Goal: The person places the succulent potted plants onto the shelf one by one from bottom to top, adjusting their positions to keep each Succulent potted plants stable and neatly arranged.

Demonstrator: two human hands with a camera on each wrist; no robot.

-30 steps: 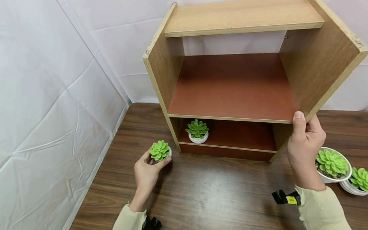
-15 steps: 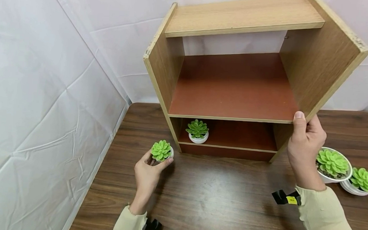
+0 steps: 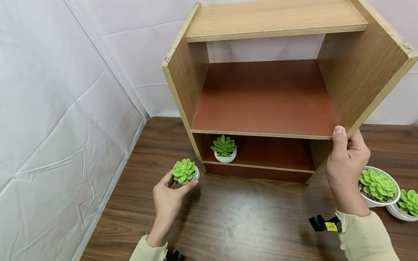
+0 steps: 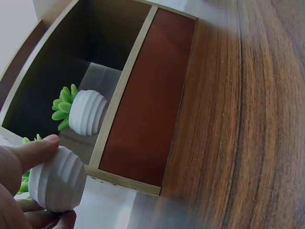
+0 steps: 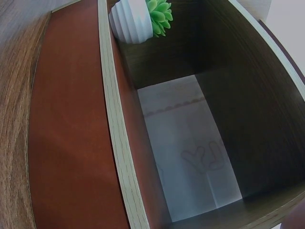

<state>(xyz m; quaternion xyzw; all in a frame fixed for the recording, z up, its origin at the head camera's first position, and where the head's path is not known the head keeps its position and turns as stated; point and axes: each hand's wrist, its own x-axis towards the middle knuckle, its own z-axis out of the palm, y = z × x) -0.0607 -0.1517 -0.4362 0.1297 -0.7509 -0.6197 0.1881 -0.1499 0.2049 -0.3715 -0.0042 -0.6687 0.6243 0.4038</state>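
Note:
My left hand (image 3: 168, 197) grips a small potted succulent (image 3: 184, 170) by its white pot, thumb on one side and fingers on the other. In the left wrist view the ribbed white pot (image 4: 58, 180) shows between thumb and fingers, close to the shelf's outer left side. My right hand (image 3: 347, 167) holds the front right edge of the wooden shelf (image 3: 266, 98), thumb on the front of the red-brown middle board. A second succulent (image 3: 224, 148) in a white pot stands at the left end of the lower compartment, also seen in the right wrist view.
Two more potted succulents, a larger one (image 3: 378, 185) and a smaller one (image 3: 410, 205), stand on the table at the right, beside my right forearm. The dark wood table (image 3: 247, 221) extends in front of the shelf. White sheeting (image 3: 56, 100) hangs at the left and back.
My left hand has shifted slightly to the right with the succulent, nearer the shelf's left side. The right hand and the shelf stay in place.

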